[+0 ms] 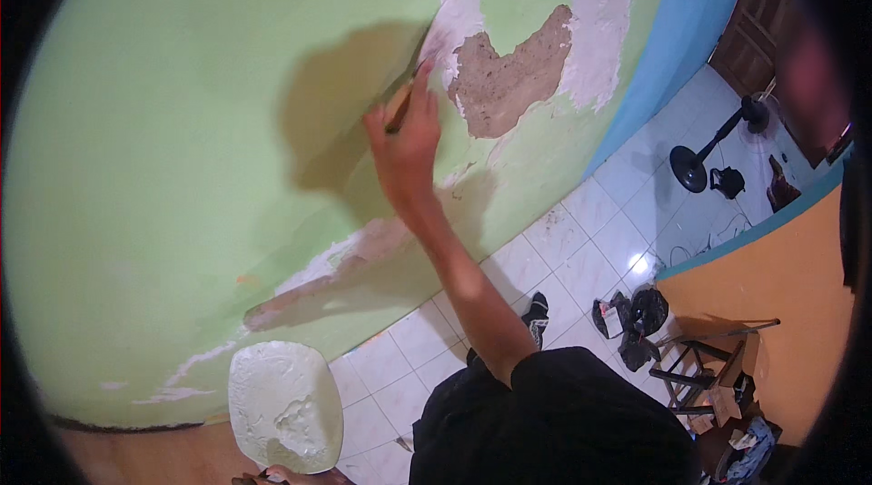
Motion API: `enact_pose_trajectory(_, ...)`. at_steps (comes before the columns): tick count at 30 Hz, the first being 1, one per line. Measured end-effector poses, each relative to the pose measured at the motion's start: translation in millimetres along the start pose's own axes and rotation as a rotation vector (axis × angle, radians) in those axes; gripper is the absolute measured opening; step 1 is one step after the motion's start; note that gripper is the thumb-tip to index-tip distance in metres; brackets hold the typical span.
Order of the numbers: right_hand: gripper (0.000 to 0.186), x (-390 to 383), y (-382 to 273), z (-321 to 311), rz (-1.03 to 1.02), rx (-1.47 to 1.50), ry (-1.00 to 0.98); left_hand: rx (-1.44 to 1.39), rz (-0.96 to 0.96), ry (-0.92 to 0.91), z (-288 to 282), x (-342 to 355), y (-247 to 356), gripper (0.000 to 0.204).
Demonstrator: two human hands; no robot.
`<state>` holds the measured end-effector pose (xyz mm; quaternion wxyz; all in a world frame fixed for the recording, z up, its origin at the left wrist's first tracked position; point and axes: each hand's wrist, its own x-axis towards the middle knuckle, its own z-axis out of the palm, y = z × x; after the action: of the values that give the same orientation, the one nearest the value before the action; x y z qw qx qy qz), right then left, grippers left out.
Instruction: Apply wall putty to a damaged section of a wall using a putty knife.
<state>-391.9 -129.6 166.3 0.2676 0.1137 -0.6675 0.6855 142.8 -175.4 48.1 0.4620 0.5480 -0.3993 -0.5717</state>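
Observation:
My right hand [409, 153] is raised to the green wall [182, 122], fingers closed round the handle of a putty knife [397, 109]. Its thin blade lies against a white putty patch [460, 20], beside a bare grey-brown area [513, 76] of exposed plaster. At the lower edge my left hand [295, 478] grips the near edge of a pale, rounded-square plate [336, 408]. White putty [259, 390] is spread over the plate, with a hollow scooped in it. Part of the left hand is cut off by the frame.
White floor tiles [400, 399] run along the wall's foot, where my shoe [538, 312] shows. To the right are black plastic bags [647, 311], a small wooden stool [695, 376] and an orange partition [790, 303]. A black standing fan [690, 167] is farther off, near a brown door [749, 22].

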Motion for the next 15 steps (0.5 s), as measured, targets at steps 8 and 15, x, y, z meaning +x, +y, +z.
enact_pose_trajectory(8, 0.084, -31.1, -4.3, -19.7, 0.087, 0.067, -0.149, -0.019, 0.024, 0.02, -10.2, 1.2, -3.4, 0.097)
enact_pose_trajectory(15, 0.079, -1.1, 5.7, -7.6, -0.08, 0.004, 0.028, -0.032, 0.043, 0.019, -8.9, 5.3, -7.1, 0.097)
